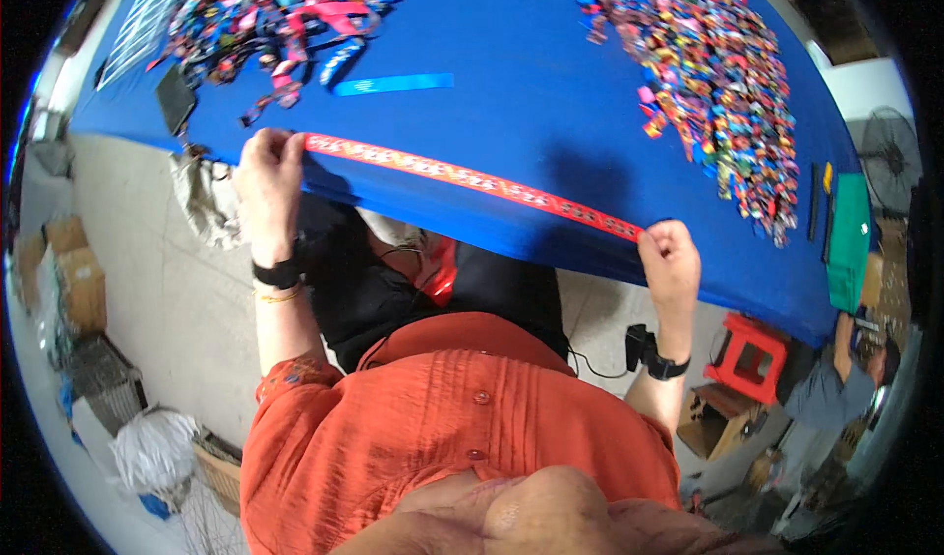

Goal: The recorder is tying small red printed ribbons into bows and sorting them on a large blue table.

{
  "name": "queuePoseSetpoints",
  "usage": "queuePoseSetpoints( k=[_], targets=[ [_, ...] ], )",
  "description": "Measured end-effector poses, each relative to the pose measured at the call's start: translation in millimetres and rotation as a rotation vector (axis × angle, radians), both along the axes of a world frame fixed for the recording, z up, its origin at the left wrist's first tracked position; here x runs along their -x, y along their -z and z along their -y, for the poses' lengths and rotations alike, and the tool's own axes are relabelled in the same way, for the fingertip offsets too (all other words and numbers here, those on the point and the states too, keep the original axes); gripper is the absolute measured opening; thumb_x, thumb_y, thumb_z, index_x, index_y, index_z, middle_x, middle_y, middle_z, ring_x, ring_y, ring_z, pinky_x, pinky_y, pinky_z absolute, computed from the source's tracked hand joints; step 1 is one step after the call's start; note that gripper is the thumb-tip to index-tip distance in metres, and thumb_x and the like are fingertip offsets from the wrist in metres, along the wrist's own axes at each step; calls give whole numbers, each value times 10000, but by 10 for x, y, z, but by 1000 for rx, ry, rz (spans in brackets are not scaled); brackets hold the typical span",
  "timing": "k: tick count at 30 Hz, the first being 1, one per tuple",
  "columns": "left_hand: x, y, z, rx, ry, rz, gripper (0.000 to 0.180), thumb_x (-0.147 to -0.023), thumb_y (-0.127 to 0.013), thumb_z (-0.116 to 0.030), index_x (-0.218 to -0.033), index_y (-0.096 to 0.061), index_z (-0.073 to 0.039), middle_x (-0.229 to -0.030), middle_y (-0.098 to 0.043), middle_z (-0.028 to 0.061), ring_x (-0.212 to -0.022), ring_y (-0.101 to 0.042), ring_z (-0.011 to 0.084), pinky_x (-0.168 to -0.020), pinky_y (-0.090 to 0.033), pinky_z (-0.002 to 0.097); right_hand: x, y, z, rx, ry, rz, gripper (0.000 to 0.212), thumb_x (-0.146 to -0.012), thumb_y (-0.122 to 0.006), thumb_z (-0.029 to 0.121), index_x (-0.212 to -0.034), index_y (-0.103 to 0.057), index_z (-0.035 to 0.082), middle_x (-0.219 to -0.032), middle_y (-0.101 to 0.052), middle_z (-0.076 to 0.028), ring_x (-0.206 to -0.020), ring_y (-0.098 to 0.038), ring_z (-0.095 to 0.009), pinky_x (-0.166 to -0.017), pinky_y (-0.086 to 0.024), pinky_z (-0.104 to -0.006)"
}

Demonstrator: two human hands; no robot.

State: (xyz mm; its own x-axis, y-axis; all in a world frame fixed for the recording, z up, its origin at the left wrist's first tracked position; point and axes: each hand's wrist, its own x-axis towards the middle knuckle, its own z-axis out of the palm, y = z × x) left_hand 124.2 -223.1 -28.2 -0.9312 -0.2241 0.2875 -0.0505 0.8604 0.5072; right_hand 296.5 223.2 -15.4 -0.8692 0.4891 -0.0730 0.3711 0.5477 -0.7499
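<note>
An orange shirt (423, 408) is nearest. Beyond it, the left hand (268, 176) and right hand (672, 260) each pinch one end of a red ribbon (475, 180), fingers closed. It stretches rightward from the left fingers, long axis roughly along the near edge of the table (511, 93); neither hand is nearer.

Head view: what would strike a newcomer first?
Probably the long, flat red patterned ribbon, stretched between the left hand and right hand near the front edge of the blue-covered table. On it lie a tangled heap of multicoloured strips, upper left, and a dense pile of small multicoloured pieces, upper right.
</note>
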Motion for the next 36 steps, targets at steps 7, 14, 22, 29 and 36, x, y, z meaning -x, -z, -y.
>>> queuePoseSetpoints(
  k=[7, 14, 22, 29, 36],
  targets=[
    [-63, 87, 13, -248, -37, -27, 197, -854, -755, -184, -854, -684, 0, -790, -667, 124, -714, -652, 223, -668, -514, 336, 23, 5, 0, 51, 9, 27, 108, -892, -671, 76, -821, -592, 57, -651, -509, 54, -600, -442, -37, -529, -370, -229],
    [-80, 123, 22, -359, -58, -28, 139, -859, -711, -124, -896, -693, 10, -833, -661, 119, -730, -652, 215, -699, -524, 328, 16, 7, 12, 43, 33, 28, 109, -896, -666, 92, -824, -595, 52, -671, -521, 43, -613, -452, -46, -552, -381, -233],
    [-66, 280, 41, -363, -13, -118, 120, -868, -686, -106, -929, -684, -2, -849, -643, 118, -734, -634, 226, -697, -524, 338, 13, 12, 4, 13, 12, 26, 114, -897, -672, 94, -832, -591, 48, -676, -517, 41, -619, -443, -46, -553, -378, -231],
    [-105, 155, -9, -283, 27, -136, 102, -882, -661, -75, -975, -662, -36, -819, -619, 115, -723, -622, 238, -677, -512, 354, 17, 13, -2, 14, 26, 46, 113, -898, -675, 90, -838, -590, 46, -667, -517, 42, -608, -437, -44, -551, -372, -226],
    [-119, 115, -39, -184, 61, -164, 87, -888, -637, -46, -976, -641, -42, -829, -607, 138, -747, -606, 290, -678, -497, 383, 5, 49, -25, 39, 20, 15, 101, -898, -669, 74, -841, -590, 47, -672, -518, 47, -609, -435, -36, -549, -365, -220]
  ],
)
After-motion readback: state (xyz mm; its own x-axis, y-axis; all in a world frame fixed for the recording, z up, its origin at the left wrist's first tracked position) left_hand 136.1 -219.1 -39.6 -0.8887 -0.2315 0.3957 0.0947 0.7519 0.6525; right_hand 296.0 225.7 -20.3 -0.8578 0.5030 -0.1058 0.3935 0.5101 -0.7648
